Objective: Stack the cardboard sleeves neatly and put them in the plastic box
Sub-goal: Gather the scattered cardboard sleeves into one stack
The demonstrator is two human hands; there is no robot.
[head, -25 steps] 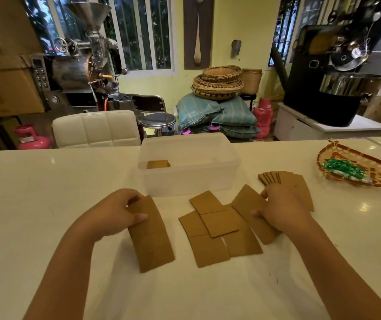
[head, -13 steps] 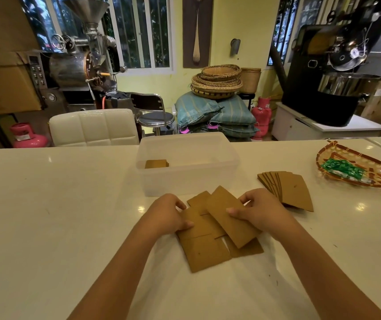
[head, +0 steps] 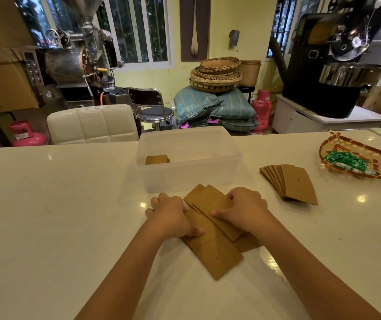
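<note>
A loose overlapping pile of flat brown cardboard sleeves point(head: 210, 236) is pressed between the left hand point(head: 172, 218) and right hand point(head: 242, 211) on the white table point(head: 58, 215), likely to square its edges. The translucent plastic box point(head: 188, 158) just behind is reached afterwards; few sleeves lie inside.

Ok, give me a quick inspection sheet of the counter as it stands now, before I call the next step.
Surface: white counter, glossy, with a few small marks.
Job's things: loose sleeve pile uneven under both hands; fanned stack to the right; plastic box behind, holding a few sleeves.
Clutter: woven tray with green packets, far right.
Grippers: left hand and right hand press the pile from either side.
Cables: nothing seen.
Surroundings: white chair, stool, roasting machines, baskets, sacks.
</note>
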